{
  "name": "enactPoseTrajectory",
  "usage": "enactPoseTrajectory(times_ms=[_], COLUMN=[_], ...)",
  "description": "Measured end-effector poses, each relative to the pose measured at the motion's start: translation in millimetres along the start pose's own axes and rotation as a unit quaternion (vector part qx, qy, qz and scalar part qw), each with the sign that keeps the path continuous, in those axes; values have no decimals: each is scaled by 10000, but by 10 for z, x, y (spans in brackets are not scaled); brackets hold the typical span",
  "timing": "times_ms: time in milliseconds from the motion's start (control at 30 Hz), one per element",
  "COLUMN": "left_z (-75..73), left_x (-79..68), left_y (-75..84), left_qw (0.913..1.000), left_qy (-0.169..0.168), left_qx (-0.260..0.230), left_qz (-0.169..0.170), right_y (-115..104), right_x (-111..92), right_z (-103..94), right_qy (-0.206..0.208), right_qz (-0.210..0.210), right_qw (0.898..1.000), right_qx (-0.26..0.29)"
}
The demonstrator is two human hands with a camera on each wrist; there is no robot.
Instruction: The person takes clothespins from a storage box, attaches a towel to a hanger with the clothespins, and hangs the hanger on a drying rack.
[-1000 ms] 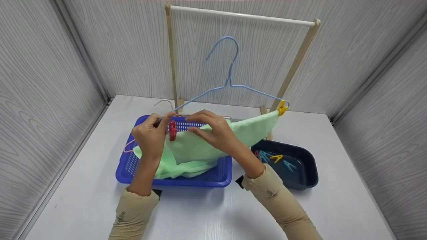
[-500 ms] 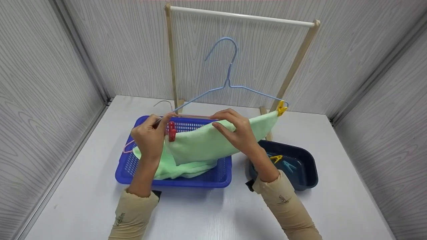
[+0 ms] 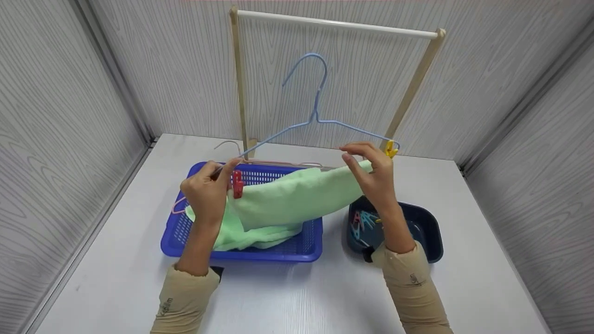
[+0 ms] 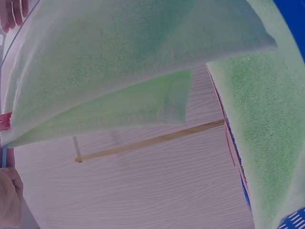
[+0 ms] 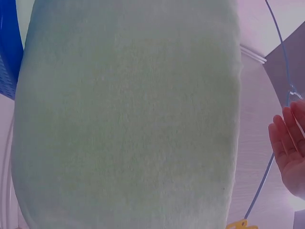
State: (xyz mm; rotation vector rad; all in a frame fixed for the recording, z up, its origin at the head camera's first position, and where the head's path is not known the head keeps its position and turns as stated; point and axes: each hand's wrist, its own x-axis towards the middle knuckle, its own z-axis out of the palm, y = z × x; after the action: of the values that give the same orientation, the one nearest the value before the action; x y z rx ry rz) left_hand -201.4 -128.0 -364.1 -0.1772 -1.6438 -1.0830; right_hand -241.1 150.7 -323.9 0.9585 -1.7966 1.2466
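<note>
Green towel [image 3: 297, 199], hanging partly above the basket [image 3: 274, 255], pegged to a blue hanger [image 3: 316, 111]. Fingers of the left hand [image 3: 209, 188] grip the hanger; those of the right hand [image 3: 376, 174], right of the basket, are parted, empty. A weak red peg [image 3: 237, 184] or yellow peg [image 3: 390, 149] could drop the towel.

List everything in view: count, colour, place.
Table: one, white, underneath
Walls: three, grey, around
Rack: one, white-brown, back
Basket: one, blue, on table
Tub: one, navy, beside basket
Held hanger: one, blue, above basket
Other hangers: count unclear, pink, by basket
Cloth: count unclear, green, held hanger and basket
Clipped pegs: two, red and yellow, held hanger's ends
Loose pegs: several, mostly blue, tub
Left hand: one, gripping held hanger
Right hand: one, by cloth
Sleeves: two, beige, arms
</note>
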Motion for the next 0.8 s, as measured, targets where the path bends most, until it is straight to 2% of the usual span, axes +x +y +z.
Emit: enactPoseTrajectory(times_ms=[133, 333, 567, 700, 800], left_z=[-5, -28, -27, -24, -24], left_x=[-7, -11, -25, -25, -19], left_y=[-13, -16, -33, -28, -25], left_qw=[10000, 9999, 9999, 9998, 9999], left_qy=[12, -69, -46, -40, -31], left_qx=[22, 68, 6, 6, -18], left_qz=[-43, -88, -133, -175, -134], right_y=[-85, 1, 163, 272, 323], right_x=[54, 74, 30, -24, -61], right_z=[-156, -443, -708, -796, -819], right_qy=[227, 562, 827, 862, 731], right_qz=[127, 704, 1271, 1599, 1872], right_qw=[9996, 9958, 9859, 9787, 9732], right_qx=[-139, -177, -713, -954, -1122])
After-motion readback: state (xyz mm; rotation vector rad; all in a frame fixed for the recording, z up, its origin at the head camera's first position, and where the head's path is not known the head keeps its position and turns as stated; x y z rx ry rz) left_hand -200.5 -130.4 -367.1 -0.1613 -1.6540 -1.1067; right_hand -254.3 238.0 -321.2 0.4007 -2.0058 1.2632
